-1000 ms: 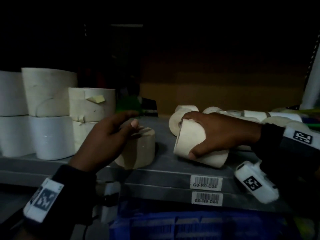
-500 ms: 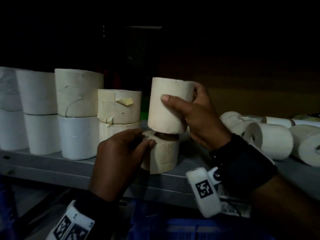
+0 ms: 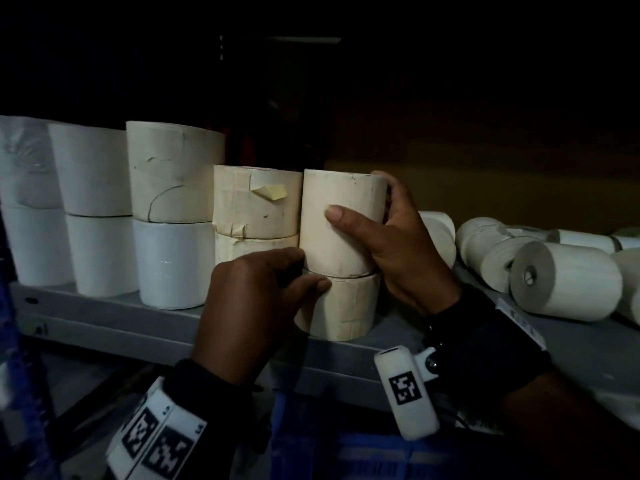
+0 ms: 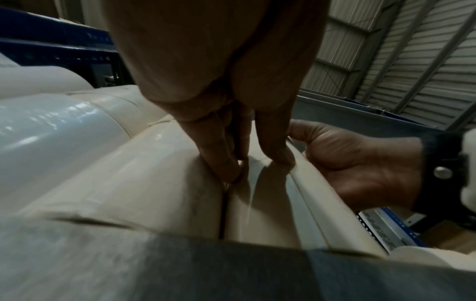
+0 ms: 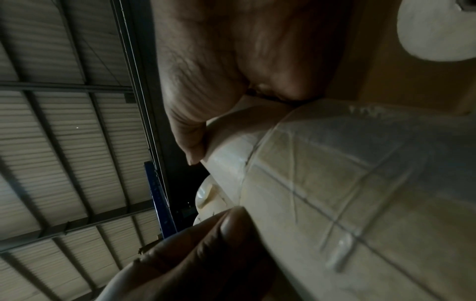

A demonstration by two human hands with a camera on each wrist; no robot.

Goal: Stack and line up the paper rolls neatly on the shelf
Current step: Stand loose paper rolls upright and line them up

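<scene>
A cream paper roll stands upright on top of a second cream roll on the grey shelf. The pair sits right beside a taped two-high stack. My right hand grips the upper roll, thumb on its front and fingers behind. My left hand holds the lower roll at its top left edge, thumb on the front. In the left wrist view its fingertips sit at the seam between neighbouring rolls. In the right wrist view the gripped roll shows between thumb and fingers.
Several two-high stacks of white and cream rolls line the shelf to the left. Loose rolls lie on their sides at the right. A blue crate sits below the shelf edge. The back of the shelf is dark.
My right hand took a roll from the lying pile at the right, carried it left and set it down on the lower roll. My left hand stayed on the lower roll.
</scene>
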